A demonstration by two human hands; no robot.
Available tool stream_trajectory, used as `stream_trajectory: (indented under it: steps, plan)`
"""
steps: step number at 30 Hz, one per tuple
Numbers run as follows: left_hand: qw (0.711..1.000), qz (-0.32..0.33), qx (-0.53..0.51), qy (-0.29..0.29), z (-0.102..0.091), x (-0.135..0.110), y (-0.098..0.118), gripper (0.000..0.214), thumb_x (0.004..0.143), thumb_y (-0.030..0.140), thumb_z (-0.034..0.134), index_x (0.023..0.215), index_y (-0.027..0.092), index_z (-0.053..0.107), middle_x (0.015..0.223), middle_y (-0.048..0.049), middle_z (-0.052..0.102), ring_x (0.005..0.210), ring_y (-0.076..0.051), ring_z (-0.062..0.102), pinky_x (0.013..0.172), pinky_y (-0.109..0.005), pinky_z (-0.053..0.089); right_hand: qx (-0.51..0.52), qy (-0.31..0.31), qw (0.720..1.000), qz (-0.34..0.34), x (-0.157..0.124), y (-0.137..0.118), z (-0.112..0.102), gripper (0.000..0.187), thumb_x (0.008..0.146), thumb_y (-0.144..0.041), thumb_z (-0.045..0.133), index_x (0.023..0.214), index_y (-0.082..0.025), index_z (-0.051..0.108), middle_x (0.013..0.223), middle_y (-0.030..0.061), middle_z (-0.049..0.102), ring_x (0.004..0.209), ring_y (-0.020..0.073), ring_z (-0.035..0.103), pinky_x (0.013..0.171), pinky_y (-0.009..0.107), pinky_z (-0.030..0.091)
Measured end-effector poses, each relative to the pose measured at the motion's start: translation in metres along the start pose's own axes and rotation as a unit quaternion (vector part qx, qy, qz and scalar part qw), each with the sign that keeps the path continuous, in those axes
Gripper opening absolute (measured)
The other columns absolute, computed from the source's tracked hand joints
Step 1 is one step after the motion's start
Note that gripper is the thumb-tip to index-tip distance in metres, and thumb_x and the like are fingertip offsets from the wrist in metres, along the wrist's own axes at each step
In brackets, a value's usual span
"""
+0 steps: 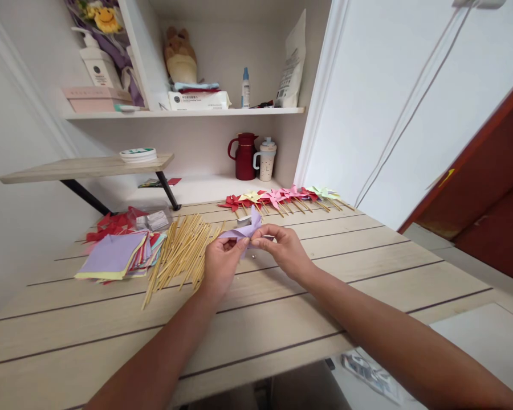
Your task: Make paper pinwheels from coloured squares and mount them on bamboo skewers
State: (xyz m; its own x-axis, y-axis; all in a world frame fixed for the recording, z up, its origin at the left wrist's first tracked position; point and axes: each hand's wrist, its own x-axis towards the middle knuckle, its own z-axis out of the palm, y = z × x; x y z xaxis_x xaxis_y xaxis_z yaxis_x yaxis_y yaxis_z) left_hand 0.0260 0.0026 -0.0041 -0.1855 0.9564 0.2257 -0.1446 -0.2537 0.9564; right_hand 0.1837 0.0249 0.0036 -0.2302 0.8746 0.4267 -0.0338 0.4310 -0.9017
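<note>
A purple paper pinwheel (244,230) is held above the table between both hands, its blades folded and pointing up and to the sides. My left hand (224,259) pinches it from the left, thumb pressed near the centre. From the right, my right hand (282,247) grips it with thumb and index finger close to the same spot. Whatever lies between the fingertips is hidden. Just left of my left hand lies a loose pile of thin wooden sticks (182,250). Beyond it is a stack of coloured paper squares (111,254), a purple one on top.
Several finished pinwheels on sticks (277,198) lie in a row at the table's back. Red paper pieces (111,225) and a clear plastic box (151,219) sit at the left, near a raised wooden shelf (85,167). A red jug (245,156) and a cup (267,159) stand behind.
</note>
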Motion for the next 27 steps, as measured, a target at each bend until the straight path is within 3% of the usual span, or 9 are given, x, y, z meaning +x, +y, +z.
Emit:
stream_trajectory:
  steps: [27]
  plan:
    - [0.999, 0.006, -0.038, 0.007, 0.0041, -0.0044, 0.0029, 0.026, 0.068, 0.030, 0.083, 0.090, 0.016, 0.079, 0.088, -0.0071, 0.078, 0.083, -0.019, 0.071, 0.080, -0.031, 0.054, -0.024, 0.019, 0.999, -0.010, -0.0006, -0.0023, 0.0018, 0.014, 0.080, -0.034, 0.077, 0.076, -0.021, 0.071, 0.078, 0.0008, 0.072, 0.078, 0.0185, 0.064, 0.078, 0.032, 0.050]
